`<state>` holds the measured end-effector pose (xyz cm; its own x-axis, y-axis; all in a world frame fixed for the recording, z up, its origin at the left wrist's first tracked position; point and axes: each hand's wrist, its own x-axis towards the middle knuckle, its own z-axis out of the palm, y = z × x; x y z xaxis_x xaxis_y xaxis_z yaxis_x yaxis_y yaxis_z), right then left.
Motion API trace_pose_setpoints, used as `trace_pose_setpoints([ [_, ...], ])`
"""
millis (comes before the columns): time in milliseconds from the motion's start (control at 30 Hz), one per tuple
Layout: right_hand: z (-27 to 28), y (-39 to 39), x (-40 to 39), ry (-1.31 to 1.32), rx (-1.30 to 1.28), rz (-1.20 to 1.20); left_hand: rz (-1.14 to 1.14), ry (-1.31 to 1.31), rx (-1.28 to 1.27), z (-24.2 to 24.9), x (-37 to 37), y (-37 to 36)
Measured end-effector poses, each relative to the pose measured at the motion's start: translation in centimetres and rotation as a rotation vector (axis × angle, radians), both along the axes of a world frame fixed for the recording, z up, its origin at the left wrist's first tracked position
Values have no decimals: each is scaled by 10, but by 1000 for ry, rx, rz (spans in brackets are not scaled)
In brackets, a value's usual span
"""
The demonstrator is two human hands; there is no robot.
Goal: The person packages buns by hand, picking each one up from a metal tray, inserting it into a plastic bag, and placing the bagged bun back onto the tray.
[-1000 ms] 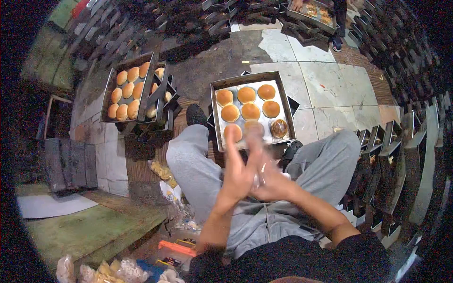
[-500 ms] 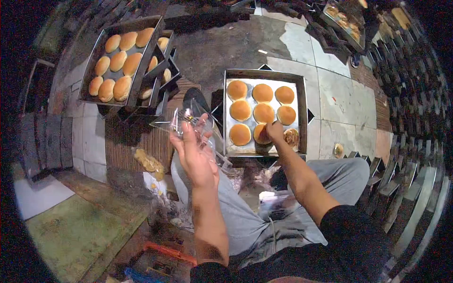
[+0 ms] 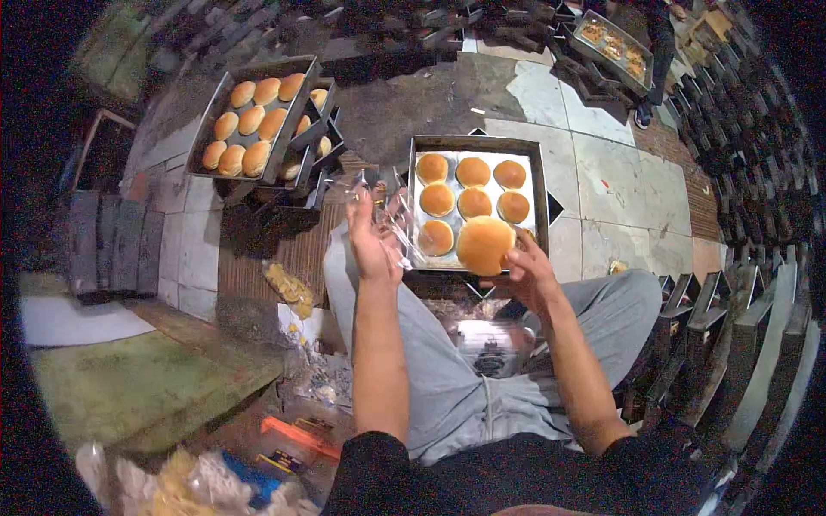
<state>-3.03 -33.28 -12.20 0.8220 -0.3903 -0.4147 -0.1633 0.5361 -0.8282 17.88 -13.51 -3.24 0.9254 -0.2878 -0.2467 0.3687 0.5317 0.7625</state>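
My right hand (image 3: 535,268) grips a round golden bun (image 3: 485,245) by its right side, raised above the near edge of a square metal tray (image 3: 542,185). Rows of similar buns, such as a middle one (image 3: 474,204), sit on the tray's pale lining. Left of the tray, my left hand (image 3: 375,241) has its fingers upright around a clear plastic bag (image 3: 397,225). The bag looks crumpled and its mouth is hard to make out. The held bun hides part of the tray's front row.
Stacked trays of buns (image 3: 196,142) stand at the upper left. A tray of topped pastries (image 3: 613,47) lies at the upper right, near a person's leg (image 3: 661,64). Dark metal pans (image 3: 748,322) line the right side. A green board (image 3: 146,378) lies at the lower left.
My right hand has lifted a bun from the tray's front row and brought it toward me. My left hand, with the plastic bag, has shifted slightly right, nearer the tray.
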Motion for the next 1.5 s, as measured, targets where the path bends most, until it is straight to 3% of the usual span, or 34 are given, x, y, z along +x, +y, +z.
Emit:
trace_pose_setpoints([
  [67, 95, 32, -9, -126, 225, 103, -13, 57, -27, -5, -5, -2],
  [100, 97, 34, -15, -125, 161, 210, -38, 128, -52, -5, -8, -1],
  [200, 140, 60, -14, -248, -103, 191, -87, 198, -64, 30, -27, -2],
  [300, 168, 83, 5, -377, -1033, 270, -186, 248, -183, 31, -36, 2],
  [367, 157, 97, 8, -525, -1350, 274, -153, 265, -325, 49, -48, -6],
  [433, 139, 97, 9, -534, -1372, 301, -103, 303, -351, 42, -62, -8],
  [500, 130, 92, 21, -387, -1340, 237, -138, 84, -373, -7, -74, -18],
  [533, 129, 93, 31, -326, -1337, 151, -45, 141, -236, 7, -95, -33],
  [567, 127, 92, 33, -312, -1343, 158, 43, 39, -72, -3, -100, -45],
  [633, 126, 94, 37, -221, -1338, 270, -130, 254, -327, -15, -90, -35],
  [700, 125, 99, 37, -293, -1233, 261, -159, 372, -418, -26, -73, -24],
  [767, 131, 106, 37, -72, -934, 280, -101, 401, -384, -21, -76, -33],
  [833, 149, 91, 31, 5, -918, 335, -122, 347, -356, -14, -80, -37],
  [900, 158, 63, 13, -289, -404, 1060, -173, 272, -428, -15, -75, -25],
  [933, 157, 54, 4, -293, -397, 1051, -152, 324, -478, -11, -68, -19],
  [1000, 155, 41, -9, -417, -53, 1075, -204, 332, -605, -11, -53, -5],
  [1033, 162, 50, -1, -254, -450, 740, -196, 319, -549, 6, -56, -1],
  [1100, 169, 83, 14, -150, -919, 75, -138, 296, -326, 40, -77, 14],
  [1167, 165, 90, 11, -312, -774, 230, -203, 130, -193, 43, -109, 35],
  [1233, 145, 106, 9, -404, -981, 214, -222, 105, -17, 60, -136, 78],
  [1300, 143, 117, 14, -341, -618, 102, -403, 38, 806, 66, -134, 119],
  [1333, 142, 119, 19, -360, -612, 103, -389, 27, 815, 69, -133, 121],
  [1400, 142, 122, 25, -400, -758, 45, 90, -802, 1438, 74, -133, 125],
  [1433, 144, 125, 27, -398, -753, 51, 91, -796, 1443, 78, -132, 123],
  [1500, 151, 126, 35, -479, -803, 91, 167, -1002, 1037, 86, -117, 111],
])
